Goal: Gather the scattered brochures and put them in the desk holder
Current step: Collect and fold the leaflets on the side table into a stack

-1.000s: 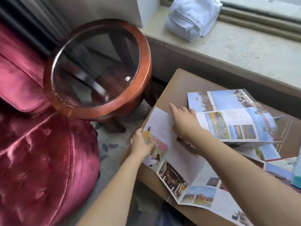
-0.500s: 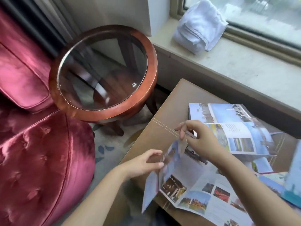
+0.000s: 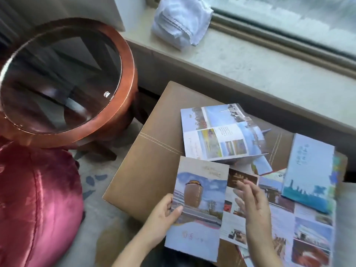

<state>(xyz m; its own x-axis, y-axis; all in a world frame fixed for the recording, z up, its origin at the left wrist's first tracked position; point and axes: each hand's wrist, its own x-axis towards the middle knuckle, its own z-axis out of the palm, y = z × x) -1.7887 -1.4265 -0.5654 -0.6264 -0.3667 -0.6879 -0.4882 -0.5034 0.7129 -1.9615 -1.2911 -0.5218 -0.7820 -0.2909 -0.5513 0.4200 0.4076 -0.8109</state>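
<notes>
A large brochure [image 3: 198,201] lies at the near edge of the brown desk [image 3: 152,170], its left panel folded over so a cover with a round brown building faces up. My left hand [image 3: 163,211] pinches that cover's left edge, thumb on top. Blurred and with fingers spread, my right hand [image 3: 252,201] hovers over the unfolded panels beside it, holding nothing. A second open brochure [image 3: 217,139] with blue sky photos rests further back. A folded blue-white brochure [image 3: 308,170] lies at the right. No desk holder is in view.
A round wooden side table [image 3: 127,97] with a glass top stands left of the desk. A red velvet cushion [image 3: 34,201] sits at the lower left. A white folded cloth [image 3: 179,22] lies on the stone windowsill [image 3: 260,64] behind the desk.
The large brochure's left panel has been folded over to the right, showing its cover. My right hand let go of the panel and lifted; my left hand now holds the cover's edge.
</notes>
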